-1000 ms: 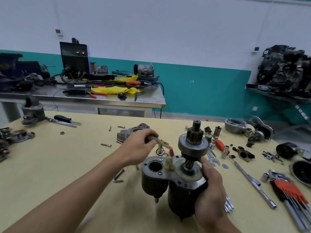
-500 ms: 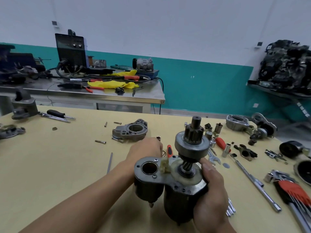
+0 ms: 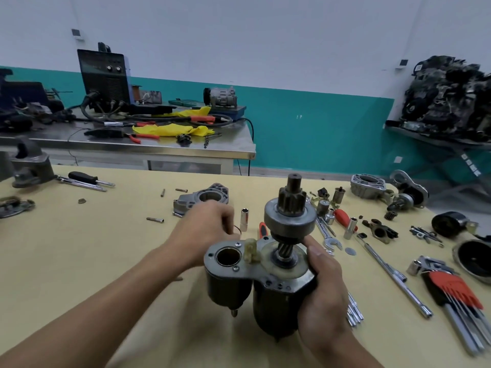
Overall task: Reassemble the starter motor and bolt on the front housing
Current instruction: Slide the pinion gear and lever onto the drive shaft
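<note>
My right hand (image 3: 322, 296) grips the dark starter motor (image 3: 268, 282) upright above the yellow table (image 3: 79, 261). The motor's pinion gear and clutch (image 3: 291, 216) stick up on the shaft, and the solenoid bore (image 3: 228, 256) is open at the left. Just behind the motor, my left hand (image 3: 204, 233) has its fingers curled down, pinching a thin wire spring (image 3: 237, 229) at the table. The grey front housing (image 3: 203, 199) lies on the table beyond that hand, partly hidden by it.
A socket (image 3: 244, 219) stands next to my left hand. Loose bolts (image 3: 155, 219) lie to the left. Wrenches (image 3: 328, 233), a long extension bar (image 3: 393, 274), a hex key set (image 3: 457, 290) and other starter parts (image 3: 368, 185) crowd the right side. A steel bench (image 3: 132, 147) stands behind.
My left hand, which held a small lever with a spring up beside the pinion, has dropped to the table behind the motor. The motor stays in my right hand.
</note>
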`<state>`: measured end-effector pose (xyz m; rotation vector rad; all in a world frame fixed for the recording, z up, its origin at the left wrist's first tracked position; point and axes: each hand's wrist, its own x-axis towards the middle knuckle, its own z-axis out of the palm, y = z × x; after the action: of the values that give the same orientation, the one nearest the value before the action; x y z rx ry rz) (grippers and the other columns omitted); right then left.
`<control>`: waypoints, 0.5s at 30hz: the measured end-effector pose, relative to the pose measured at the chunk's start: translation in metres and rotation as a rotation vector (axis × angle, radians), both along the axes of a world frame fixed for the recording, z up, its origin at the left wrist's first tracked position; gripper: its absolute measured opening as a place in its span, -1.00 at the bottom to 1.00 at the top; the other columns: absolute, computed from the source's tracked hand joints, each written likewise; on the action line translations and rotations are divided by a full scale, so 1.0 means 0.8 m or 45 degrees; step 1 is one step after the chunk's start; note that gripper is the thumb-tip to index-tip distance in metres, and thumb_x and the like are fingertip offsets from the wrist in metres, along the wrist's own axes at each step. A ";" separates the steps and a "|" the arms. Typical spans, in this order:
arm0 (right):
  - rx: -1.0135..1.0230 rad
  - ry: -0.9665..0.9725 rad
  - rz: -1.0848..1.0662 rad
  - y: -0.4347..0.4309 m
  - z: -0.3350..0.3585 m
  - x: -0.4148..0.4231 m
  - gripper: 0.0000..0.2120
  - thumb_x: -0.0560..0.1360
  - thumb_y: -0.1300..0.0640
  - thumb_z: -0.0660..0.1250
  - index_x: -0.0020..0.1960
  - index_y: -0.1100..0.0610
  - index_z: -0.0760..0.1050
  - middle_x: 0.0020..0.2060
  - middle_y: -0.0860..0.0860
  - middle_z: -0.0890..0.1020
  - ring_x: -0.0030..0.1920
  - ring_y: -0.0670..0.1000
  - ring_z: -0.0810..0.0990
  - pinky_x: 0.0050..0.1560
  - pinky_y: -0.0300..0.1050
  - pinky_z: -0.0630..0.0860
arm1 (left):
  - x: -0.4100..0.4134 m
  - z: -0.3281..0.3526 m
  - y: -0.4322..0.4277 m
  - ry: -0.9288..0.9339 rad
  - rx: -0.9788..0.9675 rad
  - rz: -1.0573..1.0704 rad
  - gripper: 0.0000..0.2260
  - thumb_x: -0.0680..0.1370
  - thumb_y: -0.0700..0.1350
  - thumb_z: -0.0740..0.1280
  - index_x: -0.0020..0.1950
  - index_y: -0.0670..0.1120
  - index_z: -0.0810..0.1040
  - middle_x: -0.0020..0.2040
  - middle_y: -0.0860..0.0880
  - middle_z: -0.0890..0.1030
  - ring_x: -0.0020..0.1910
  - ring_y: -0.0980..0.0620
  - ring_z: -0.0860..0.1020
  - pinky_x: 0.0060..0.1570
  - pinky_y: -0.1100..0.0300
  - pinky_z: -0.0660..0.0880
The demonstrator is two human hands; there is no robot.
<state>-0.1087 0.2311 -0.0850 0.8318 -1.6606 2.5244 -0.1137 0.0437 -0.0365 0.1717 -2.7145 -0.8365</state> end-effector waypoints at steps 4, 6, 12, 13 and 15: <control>0.033 0.007 -0.033 -0.002 0.002 0.000 -0.55 0.42 -0.12 0.15 0.10 0.06 0.66 0.00 0.19 0.70 0.07 0.21 0.65 0.03 0.06 0.52 | 0.050 0.008 -0.044 0.094 0.271 0.074 -0.71 0.39 -0.12 0.56 -0.40 -0.09 0.49 -0.52 0.00 0.51 -0.52 0.13 0.45 -0.47 0.28 0.40; 0.033 0.017 -0.038 -0.002 0.004 0.001 -0.55 0.44 -0.11 0.15 0.11 0.10 0.65 0.00 0.21 0.70 0.06 0.22 0.65 0.03 0.07 0.53 | 0.068 0.000 -0.062 0.079 0.337 0.157 -0.70 0.41 -0.15 0.56 -0.42 -0.12 0.49 -0.51 -0.06 0.56 -0.48 0.02 0.52 -0.38 0.18 0.44; 0.042 -0.026 -0.068 -0.002 0.004 0.000 -0.55 0.51 0.02 0.07 0.11 0.25 0.61 0.00 0.29 0.67 0.08 0.32 0.61 0.11 0.30 0.50 | 0.089 -0.029 -0.090 0.099 0.360 0.371 -0.76 0.39 -0.28 0.50 -0.43 -0.16 0.52 -0.51 -0.05 0.60 -0.51 0.03 0.52 -0.37 0.18 0.42; 0.042 -0.013 -0.076 -0.001 0.004 0.000 -0.54 0.51 0.00 0.08 0.12 0.27 0.60 0.00 0.29 0.67 0.07 0.32 0.61 0.12 0.30 0.50 | 0.089 -0.032 -0.091 0.076 0.366 0.378 -0.76 0.38 -0.29 0.49 -0.43 -0.15 0.51 -0.52 -0.04 0.58 -0.54 0.04 0.50 -0.43 0.23 0.39; 0.045 0.005 -0.070 -0.001 0.005 0.000 -0.50 0.48 -0.07 0.12 0.13 0.27 0.59 0.00 0.28 0.67 0.07 0.31 0.61 0.12 0.30 0.51 | 0.089 -0.038 -0.091 0.025 0.342 0.380 -0.78 0.35 -0.29 0.48 -0.44 -0.15 0.50 -0.50 -0.07 0.60 -0.50 -0.03 0.55 -0.42 0.20 0.41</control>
<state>-0.1083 0.2300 -0.0808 0.7819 -1.7076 2.4623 -0.0424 -0.0293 -0.0669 0.6055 -2.4619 -1.0957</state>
